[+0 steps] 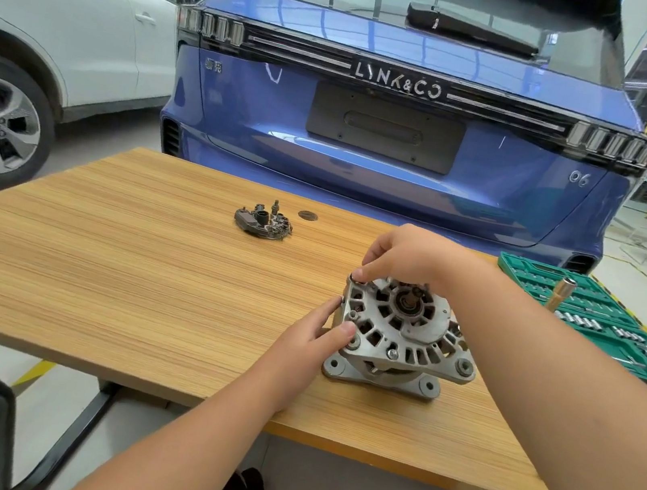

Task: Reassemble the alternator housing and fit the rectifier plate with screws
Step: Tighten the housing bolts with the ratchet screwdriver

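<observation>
The grey alternator housing [404, 338] stands on the wooden table [140, 266], its slotted rear face tilted towards me. My left hand [311, 340] holds its left edge, thumb on the face and fingers round the rim. Above the housing's far left corner my right hand [401, 253] pinches a small dark part, too small to tell what it is. The dark rectifier plate [264, 222] lies apart, further back on the table.
A small round cap [307, 215] lies behind the rectifier plate. A green socket set tray [613, 329] sits open at the table's right edge, with a metal driver handle [560, 293] standing in it. A blue car [396, 121] is right behind the table, a white car [50, 32] to the left.
</observation>
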Motion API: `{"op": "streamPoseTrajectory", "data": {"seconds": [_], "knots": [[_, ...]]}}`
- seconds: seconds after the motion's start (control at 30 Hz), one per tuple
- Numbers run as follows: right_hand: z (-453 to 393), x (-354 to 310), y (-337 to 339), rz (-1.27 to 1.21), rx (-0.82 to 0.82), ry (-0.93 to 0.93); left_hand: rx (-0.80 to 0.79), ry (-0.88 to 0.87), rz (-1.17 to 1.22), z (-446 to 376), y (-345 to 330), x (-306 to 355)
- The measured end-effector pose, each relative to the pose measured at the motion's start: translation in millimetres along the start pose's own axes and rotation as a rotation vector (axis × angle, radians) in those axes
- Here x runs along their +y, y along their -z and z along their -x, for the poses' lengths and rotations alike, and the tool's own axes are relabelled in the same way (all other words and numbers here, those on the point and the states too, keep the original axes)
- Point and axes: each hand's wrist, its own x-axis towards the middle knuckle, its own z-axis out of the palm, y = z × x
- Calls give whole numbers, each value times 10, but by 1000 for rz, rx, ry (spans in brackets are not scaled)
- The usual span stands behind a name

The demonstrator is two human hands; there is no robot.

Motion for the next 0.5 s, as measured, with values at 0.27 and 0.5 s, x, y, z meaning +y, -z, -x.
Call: {"op": "streamPoseTrajectory", "data": {"seconds": [0.27, 0.5], "knots": [[123, 82, -172, -173, 94, 20, -2, -40, -128, 33, -77, 22], [383, 358, -199, -326, 375, 80, 26, -52, -125, 26, -71, 0]]}}
